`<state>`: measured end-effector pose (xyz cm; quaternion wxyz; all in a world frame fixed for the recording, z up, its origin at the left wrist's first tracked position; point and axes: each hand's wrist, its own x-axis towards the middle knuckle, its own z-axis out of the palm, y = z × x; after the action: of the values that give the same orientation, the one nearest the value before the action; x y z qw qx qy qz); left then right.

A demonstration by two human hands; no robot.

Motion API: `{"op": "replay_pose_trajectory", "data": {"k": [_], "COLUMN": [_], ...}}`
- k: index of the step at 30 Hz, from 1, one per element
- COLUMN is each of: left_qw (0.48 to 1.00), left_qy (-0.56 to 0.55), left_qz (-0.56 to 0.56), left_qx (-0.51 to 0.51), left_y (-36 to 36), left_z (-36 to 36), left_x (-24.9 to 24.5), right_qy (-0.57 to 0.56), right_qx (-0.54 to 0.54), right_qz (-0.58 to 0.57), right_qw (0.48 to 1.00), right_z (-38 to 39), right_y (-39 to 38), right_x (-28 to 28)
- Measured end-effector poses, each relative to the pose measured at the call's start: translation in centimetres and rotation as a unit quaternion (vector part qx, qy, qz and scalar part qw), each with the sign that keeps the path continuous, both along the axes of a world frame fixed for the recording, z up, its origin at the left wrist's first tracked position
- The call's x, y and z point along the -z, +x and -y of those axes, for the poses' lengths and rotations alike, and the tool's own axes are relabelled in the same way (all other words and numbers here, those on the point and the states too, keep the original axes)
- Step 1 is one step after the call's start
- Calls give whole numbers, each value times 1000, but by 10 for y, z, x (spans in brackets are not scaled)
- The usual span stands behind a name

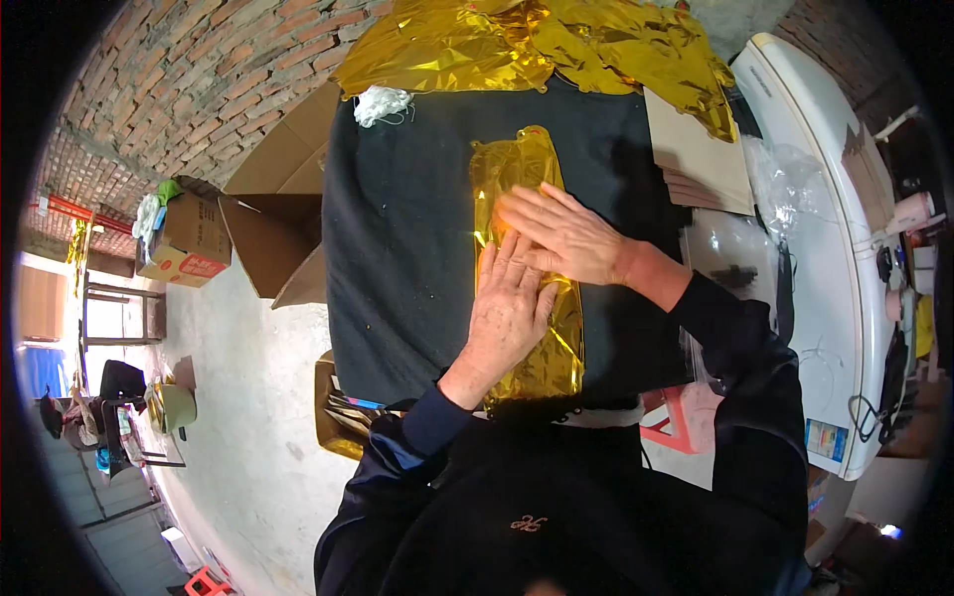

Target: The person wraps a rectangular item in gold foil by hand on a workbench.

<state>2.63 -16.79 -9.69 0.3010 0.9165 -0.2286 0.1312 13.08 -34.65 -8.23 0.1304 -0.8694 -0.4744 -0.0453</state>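
Observation:
A long strip of folded gold foil (pixel 542 363) lies lengthwise on the black cloth (pixel 397 248) in front of me. My left hand (pixel 507 313) rests on its middle, palm down, fingers stretched out and pointing away from me. Just beyond and partly over the left fingertips, my right hand (pixel 566 236) lies flat on the foil, its fingers extended to the left and slightly smeared. Neither hand grips anything. Both palms hide the middle of the strip.
More crumpled gold foil (pixel 447 45) covers the table's far edge, beside a white string bundle (pixel 383 105). Flat cardboard pieces (pixel 701 149) and clear plastic bags (pixel 730 258) lie on the right, by a white appliance (pixel 820 258). An opened cardboard box (pixel 268 243) stands left.

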Motion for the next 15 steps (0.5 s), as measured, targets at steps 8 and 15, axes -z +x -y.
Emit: {"op": "replay_pose_trajectory", "data": {"k": [8, 15], "left_qw": [1000, 1000], "left_qy": [14, 11], "left_qz": [1, 3], "left_qx": [-4, -6], "left_y": [0, 0], "left_z": [1, 0], "left_x": [1, 6], "right_qy": [-80, -91], "right_qx": [38, 8], "right_qz": [24, 28], "right_qw": [996, 995], "right_z": [13, -11], "right_y": [35, 35], "right_x": [13, -10]}}
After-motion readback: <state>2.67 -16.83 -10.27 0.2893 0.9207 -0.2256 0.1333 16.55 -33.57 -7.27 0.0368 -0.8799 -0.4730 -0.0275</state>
